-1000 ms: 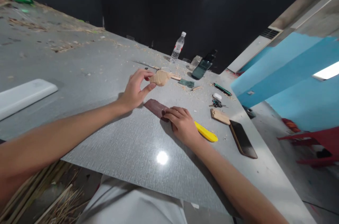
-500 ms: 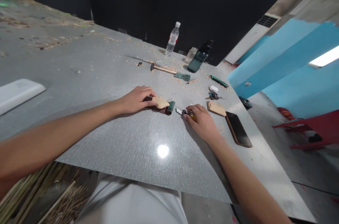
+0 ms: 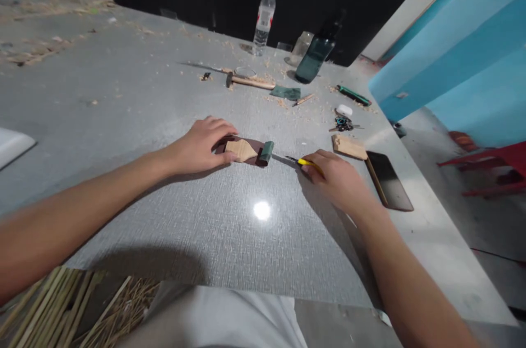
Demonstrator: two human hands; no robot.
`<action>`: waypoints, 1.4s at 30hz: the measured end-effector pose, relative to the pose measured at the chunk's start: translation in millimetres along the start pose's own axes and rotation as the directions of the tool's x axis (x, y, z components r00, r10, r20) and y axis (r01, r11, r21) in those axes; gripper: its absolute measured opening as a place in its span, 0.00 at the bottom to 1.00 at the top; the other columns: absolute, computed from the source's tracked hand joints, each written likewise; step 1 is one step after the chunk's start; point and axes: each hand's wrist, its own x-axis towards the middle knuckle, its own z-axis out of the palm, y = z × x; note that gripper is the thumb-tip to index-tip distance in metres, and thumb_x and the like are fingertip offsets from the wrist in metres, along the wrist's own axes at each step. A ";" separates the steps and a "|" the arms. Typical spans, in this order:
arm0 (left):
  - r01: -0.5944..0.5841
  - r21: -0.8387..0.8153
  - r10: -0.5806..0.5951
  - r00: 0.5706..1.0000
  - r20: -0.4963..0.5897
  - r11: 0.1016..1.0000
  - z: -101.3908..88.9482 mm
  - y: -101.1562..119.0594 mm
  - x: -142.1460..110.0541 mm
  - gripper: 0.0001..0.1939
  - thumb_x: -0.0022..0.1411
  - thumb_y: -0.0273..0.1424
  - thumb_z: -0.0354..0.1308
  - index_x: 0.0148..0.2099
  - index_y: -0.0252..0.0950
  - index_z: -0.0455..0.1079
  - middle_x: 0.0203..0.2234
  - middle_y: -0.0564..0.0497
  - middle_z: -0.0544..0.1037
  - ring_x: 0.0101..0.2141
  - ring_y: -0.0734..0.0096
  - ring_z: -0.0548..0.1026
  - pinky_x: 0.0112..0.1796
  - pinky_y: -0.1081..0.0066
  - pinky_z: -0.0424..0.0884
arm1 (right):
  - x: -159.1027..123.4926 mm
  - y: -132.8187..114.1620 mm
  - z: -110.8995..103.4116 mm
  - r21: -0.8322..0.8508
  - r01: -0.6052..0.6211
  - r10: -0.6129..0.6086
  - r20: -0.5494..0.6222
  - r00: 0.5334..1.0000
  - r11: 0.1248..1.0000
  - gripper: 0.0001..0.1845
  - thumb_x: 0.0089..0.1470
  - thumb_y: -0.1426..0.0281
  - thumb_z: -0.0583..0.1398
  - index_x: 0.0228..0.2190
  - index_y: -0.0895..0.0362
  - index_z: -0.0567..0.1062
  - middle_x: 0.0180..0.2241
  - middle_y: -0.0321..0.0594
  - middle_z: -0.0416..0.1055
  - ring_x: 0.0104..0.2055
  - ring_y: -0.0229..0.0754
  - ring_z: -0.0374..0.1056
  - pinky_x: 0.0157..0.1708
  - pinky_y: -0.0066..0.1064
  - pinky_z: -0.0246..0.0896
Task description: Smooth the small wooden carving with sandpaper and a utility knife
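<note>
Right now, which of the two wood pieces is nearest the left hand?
The tapered piece, lying on the dark sheet by the left hand; the blockier piece lies farther right, by the phone.

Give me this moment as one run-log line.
Left hand: thumb at wood piece on brown sheet | Right hand: holds yellow knife, blade toward sheet's curled green end | Around: phone, hammer, water bottle

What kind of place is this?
Likely an indoor workspace for small woodcraft: pale shavings litter the grey table, a hammer lies toward the back, and the right hand holds a yellow utility knife.
</note>
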 end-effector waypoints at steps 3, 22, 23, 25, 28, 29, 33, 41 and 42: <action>-0.022 0.000 0.022 1.000 0.009 1.000 3.8 10.2 -1.5 0.27 0.68 0.49 0.63 0.62 0.41 0.72 0.61 0.43 0.77 0.60 0.44 0.71 0.59 0.48 0.63 | -3.0 -18.3 3.4 0.073 0.026 -0.020 -0.080 0.997 0.997 0.19 0.73 0.65 0.49 0.52 0.57 0.77 0.46 0.51 0.80 0.45 0.55 0.76 0.41 0.42 0.67; -0.016 -0.168 0.041 0.989 0.146 0.986 -5.3 17.1 -0.7 0.29 0.57 0.43 0.75 0.60 0.46 0.76 0.51 0.47 0.81 0.53 0.48 0.76 0.54 0.53 0.68 | 1.2 -32.7 28.2 -0.024 0.165 -0.166 -0.246 0.955 0.986 0.15 0.68 0.73 0.51 0.46 0.58 0.77 0.41 0.50 0.78 0.43 0.53 0.73 0.38 0.41 0.61; -0.026 -0.164 0.052 0.986 0.158 0.986 -3.4 18.9 -0.9 0.29 0.57 0.43 0.75 0.59 0.46 0.76 0.52 0.47 0.81 0.53 0.48 0.76 0.54 0.53 0.67 | 0.5 -31.8 27.2 0.002 0.168 -0.162 -0.257 0.953 0.986 0.14 0.68 0.73 0.51 0.46 0.57 0.76 0.41 0.50 0.79 0.42 0.53 0.73 0.37 0.40 0.61; -0.056 -0.162 0.084 0.982 0.168 0.985 1.1 20.8 -1.1 0.27 0.59 0.44 0.74 0.58 0.46 0.77 0.53 0.47 0.81 0.54 0.49 0.76 0.56 0.52 0.66 | -2.2 -32.6 24.9 0.065 0.204 -0.180 -0.272 0.945 0.977 0.14 0.67 0.74 0.51 0.45 0.56 0.76 0.40 0.48 0.79 0.41 0.51 0.73 0.38 0.40 0.62; -0.093 -0.196 0.128 0.976 0.174 0.976 5.4 18.9 -1.2 0.26 0.60 0.45 0.73 0.58 0.47 0.77 0.55 0.47 0.80 0.56 0.48 0.75 0.58 0.52 0.67 | -6.5 -39.4 24.3 0.116 0.318 -0.281 -0.255 0.925 0.941 0.13 0.66 0.75 0.51 0.45 0.55 0.75 0.41 0.47 0.79 0.42 0.50 0.73 0.40 0.40 0.64; -0.096 -0.220 0.137 0.975 0.175 0.971 5.7 17.3 -1.1 0.26 0.60 0.46 0.73 0.59 0.47 0.77 0.55 0.47 0.80 0.57 0.49 0.75 0.58 0.53 0.67 | -7.4 -42.6 25.5 0.108 0.354 -0.321 -0.238 0.917 0.929 0.14 0.66 0.75 0.51 0.45 0.55 0.75 0.42 0.47 0.79 0.42 0.50 0.73 0.41 0.40 0.64; -0.057 -0.343 0.123 0.977 0.173 0.937 4.8 9.5 0.2 0.19 0.69 0.45 0.66 0.59 0.49 0.79 0.54 0.48 0.81 0.56 0.53 0.78 0.57 0.55 0.71 | -8.1 -54.0 34.3 0.020 0.406 -0.394 -0.195 0.898 0.914 0.14 0.66 0.76 0.52 0.46 0.56 0.75 0.41 0.47 0.79 0.42 0.52 0.72 0.42 0.42 0.64; -0.023 -0.383 0.085 0.986 0.145 0.924 7.1 5.1 3.8 0.15 0.71 0.43 0.63 0.55 0.47 0.83 0.50 0.47 0.83 0.50 0.55 0.81 0.54 0.55 0.75 | -7.2 -61.3 42.9 -0.081 0.412 -0.418 -0.267 0.868 0.908 0.15 0.70 0.76 0.51 0.48 0.57 0.76 0.43 0.49 0.78 0.45 0.54 0.69 0.44 0.44 0.63; -0.026 -0.382 0.089 0.985 0.146 0.924 7.1 5.3 4.0 0.15 0.71 0.43 0.63 0.55 0.47 0.83 0.50 0.47 0.83 0.50 0.55 0.81 0.54 0.55 0.75 | -7.2 -61.9 43.2 -0.096 0.412 -0.422 -0.262 0.868 0.906 0.15 0.70 0.76 0.51 0.48 0.57 0.76 0.43 0.49 0.78 0.45 0.54 0.68 0.44 0.43 0.63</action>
